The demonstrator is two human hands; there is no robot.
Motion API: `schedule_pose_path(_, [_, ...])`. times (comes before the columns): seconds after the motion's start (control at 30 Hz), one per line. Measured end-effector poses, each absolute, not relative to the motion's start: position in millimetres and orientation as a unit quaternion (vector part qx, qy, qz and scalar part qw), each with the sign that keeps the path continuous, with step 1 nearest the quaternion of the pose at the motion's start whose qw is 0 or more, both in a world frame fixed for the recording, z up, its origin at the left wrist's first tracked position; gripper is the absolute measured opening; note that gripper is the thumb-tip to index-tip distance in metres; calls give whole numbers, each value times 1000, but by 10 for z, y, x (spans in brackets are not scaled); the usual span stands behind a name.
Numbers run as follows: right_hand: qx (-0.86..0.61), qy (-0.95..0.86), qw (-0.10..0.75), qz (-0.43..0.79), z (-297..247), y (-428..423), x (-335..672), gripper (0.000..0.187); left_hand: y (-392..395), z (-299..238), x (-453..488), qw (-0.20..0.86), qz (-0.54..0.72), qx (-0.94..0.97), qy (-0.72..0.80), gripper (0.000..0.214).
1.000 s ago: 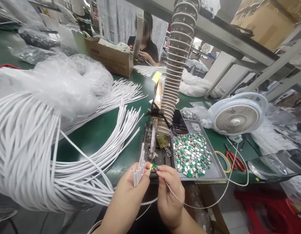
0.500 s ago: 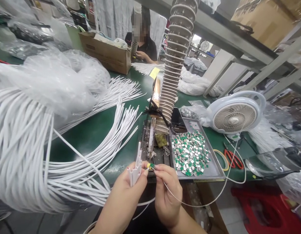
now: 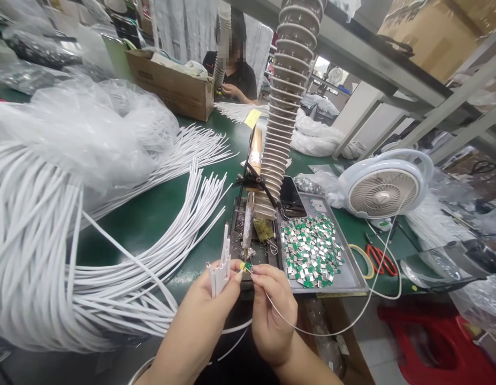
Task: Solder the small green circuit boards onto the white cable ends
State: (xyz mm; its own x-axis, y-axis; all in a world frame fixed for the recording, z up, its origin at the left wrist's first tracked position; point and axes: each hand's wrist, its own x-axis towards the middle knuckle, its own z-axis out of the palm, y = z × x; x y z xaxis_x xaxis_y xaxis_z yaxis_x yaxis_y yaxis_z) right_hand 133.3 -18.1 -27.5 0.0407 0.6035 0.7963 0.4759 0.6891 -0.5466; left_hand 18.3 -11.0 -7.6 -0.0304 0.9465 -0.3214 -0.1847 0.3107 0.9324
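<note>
My left hand [image 3: 207, 307] is closed around several white cables [image 3: 219, 275], whose cut ends point upward. At its thumb and fingertips is a small green connector board [image 3: 248, 266] with a yellow bit beside it. Between the fingers of my right hand [image 3: 275, 307] is a thin solder wire [image 3: 312, 333], which loops away to the right. The wire's end meets the board, just below the tip of a soldering iron [image 3: 246, 232] clamped upright in a stand. Whether the tip touches the board I cannot tell.
A metal tray [image 3: 354, 272] holds a heap of connectors [image 3: 312, 248] and a phone [image 3: 292, 197]. A ribbed hose [image 3: 290, 96] hangs over the iron. Cable bundles [image 3: 35, 240] lie left. A fan [image 3: 382, 195] and red-handled scissors [image 3: 382, 260] are right. Another person [image 3: 243, 80] sits opposite.
Both hands have risen slightly, bringing the connector board closer to the iron's tip. The grips look the same, and the whole view has shifted a little.
</note>
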Motion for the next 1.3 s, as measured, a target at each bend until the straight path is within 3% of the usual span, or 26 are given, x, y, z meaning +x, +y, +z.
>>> schedule_pose_path(1.3, [-399, -689, 605, 27, -249, -132, 1315, 22, -90, -22, 177, 595, 484, 349, 538, 27])
